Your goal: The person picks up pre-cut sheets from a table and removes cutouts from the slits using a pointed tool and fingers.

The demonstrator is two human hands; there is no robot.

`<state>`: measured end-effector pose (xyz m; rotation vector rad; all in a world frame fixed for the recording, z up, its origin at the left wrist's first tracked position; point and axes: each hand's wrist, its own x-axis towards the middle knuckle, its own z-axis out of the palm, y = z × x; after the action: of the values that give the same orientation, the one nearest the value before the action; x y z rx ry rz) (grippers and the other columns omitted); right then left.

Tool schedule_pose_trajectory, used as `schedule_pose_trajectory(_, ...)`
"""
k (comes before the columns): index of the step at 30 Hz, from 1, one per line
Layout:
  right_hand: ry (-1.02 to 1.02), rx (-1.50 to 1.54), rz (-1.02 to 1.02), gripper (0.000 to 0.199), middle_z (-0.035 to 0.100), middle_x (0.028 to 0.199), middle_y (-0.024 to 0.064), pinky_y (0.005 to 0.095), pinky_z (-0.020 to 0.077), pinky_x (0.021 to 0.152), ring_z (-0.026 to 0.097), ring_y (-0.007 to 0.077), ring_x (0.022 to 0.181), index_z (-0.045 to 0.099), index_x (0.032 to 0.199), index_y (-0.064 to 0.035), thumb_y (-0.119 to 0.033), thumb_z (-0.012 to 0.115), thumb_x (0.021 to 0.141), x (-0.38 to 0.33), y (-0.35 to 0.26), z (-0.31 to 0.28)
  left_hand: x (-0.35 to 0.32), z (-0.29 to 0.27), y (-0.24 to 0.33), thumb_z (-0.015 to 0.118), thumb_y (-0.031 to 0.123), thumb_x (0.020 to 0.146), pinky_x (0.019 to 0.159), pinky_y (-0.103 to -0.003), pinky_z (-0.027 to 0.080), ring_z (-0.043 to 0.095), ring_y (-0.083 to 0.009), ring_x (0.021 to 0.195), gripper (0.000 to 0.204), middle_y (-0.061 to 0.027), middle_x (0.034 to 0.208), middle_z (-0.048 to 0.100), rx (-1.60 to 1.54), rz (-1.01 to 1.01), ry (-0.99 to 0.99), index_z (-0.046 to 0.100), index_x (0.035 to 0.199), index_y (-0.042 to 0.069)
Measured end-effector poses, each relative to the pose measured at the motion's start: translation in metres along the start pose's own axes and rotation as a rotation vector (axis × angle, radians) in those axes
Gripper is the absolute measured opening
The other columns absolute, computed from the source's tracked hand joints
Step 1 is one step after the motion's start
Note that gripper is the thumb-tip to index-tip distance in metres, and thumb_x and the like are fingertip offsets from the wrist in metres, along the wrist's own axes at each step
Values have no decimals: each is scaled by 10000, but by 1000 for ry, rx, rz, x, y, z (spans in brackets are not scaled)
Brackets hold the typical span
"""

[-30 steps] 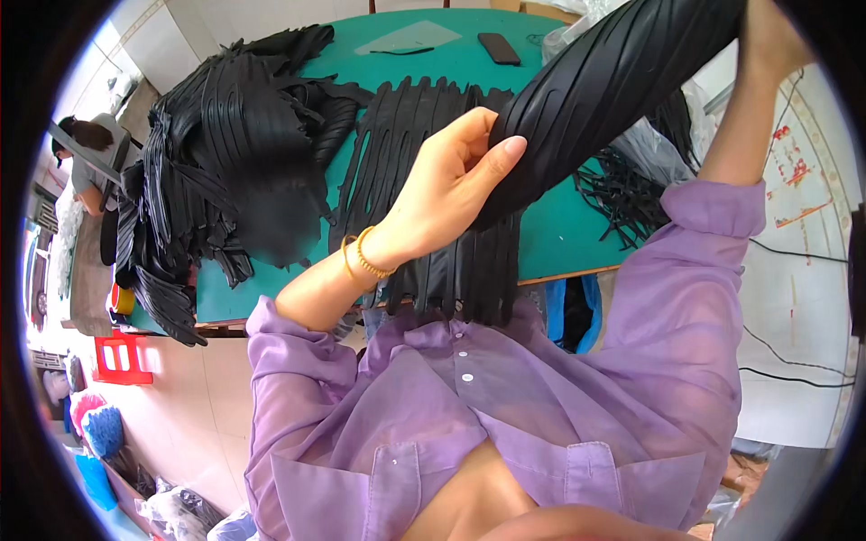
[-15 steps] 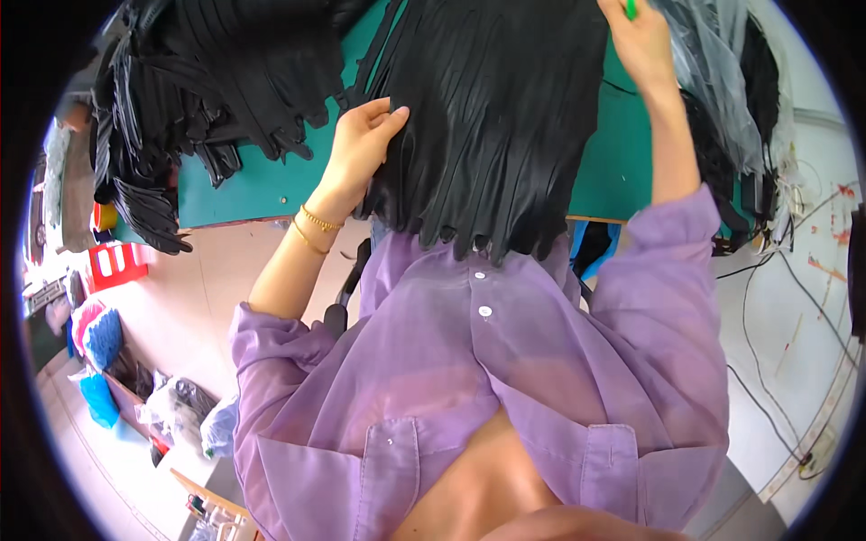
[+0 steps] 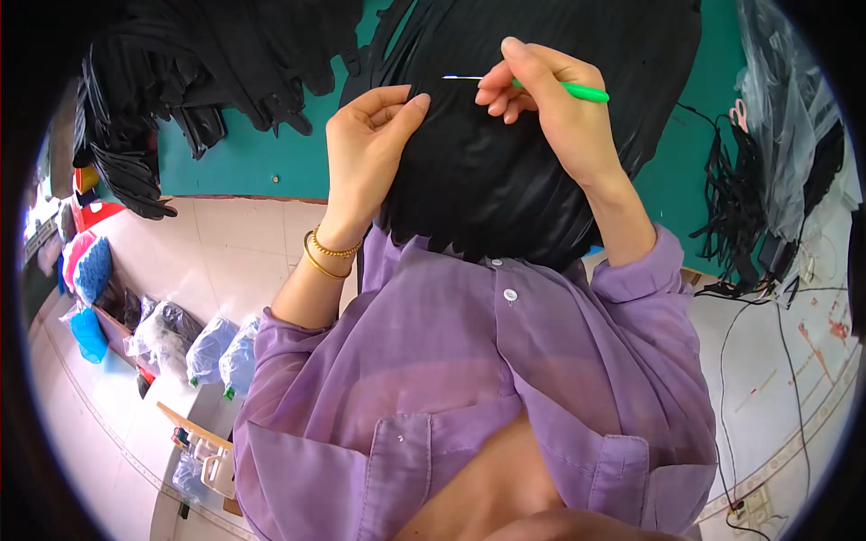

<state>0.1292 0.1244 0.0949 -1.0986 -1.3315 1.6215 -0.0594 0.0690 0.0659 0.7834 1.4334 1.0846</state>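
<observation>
A pile of thin black fabric pieces with narrow, finger-like ends, looking like gloves (image 3: 505, 180), hangs over the table's near edge onto my lap. Above its left part, my left hand (image 3: 374, 135) pinches thumb against forefinger on the black fabric; how much it grips is hidden. My right hand (image 3: 559, 99) is over the middle of the pile, fingers closed around a green-handled tool (image 3: 586, 92). The tool's thin metal shaft points left towards my left fingertips, its small tip apart from them. I cannot make out the tip's exact shape.
A second heap of black pieces (image 3: 225, 54) lies at the far left of the green table (image 3: 244, 162). Clear plastic sheeting (image 3: 785, 117), black strips (image 3: 735, 194) and pink-handled scissors (image 3: 740, 114) are at the right. Cables (image 3: 789, 361) run down there. Bagged items (image 3: 167, 338) stand lower left.
My right hand has come in from the far right to the pile's middle, bringing the green-handled tool into full view. My left hand has shifted slightly and its fingers have curled in more.
</observation>
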Motion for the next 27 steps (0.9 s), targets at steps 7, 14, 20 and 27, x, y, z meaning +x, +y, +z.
schedule_pose_trajectory(7, -34, 34, 40, 383, 678, 740, 96, 237, 505, 658, 634, 123, 683, 688, 836, 32, -293, 536, 969, 8, 13, 0, 4, 1, -1, 690, 99, 872, 573, -137, 402, 561, -12, 677, 270, -23, 797, 661, 27, -26, 8, 608, 1035, -100)
schedule_pose_trajectory(14, -72, 40, 49, 367, 683, 752, 100, 239, 509, 661, 646, 131, 697, 691, 835, 32, -276, 541, 965, 10, 17, -1, 2, 4, -5, 673, 84, 887, 537, -136, 355, 512, 10, 646, 214, 10, 763, 623, 16, 19, 14, 601, 1006, -78)
schedule_pose_trajectory(20, -165, -290, -224, 170, 663, 789, 92, 256, 506, 674, 638, 143, 750, 664, 866, 52, -103, 610, 914, -4, 34, 8, -12, 5, -17, 662, 54, 889, 507, -148, 317, 403, 24, 587, 154, 51, 705, 553, 98, 114, 25, 600, 971, -60)
schedule_pose_trajectory(27, 45, -602, -707, 70, 657, 795, 128, 269, 511, 628, 652, 207, 714, 655, 852, 50, -19, 643, 859, -14, 47, 9, -40, 4, -18, 647, 56, 900, 542, -141, 355, 448, 14, 606, 136, 44, 724, 572, 60, 51, 63, 601, 977, -47)
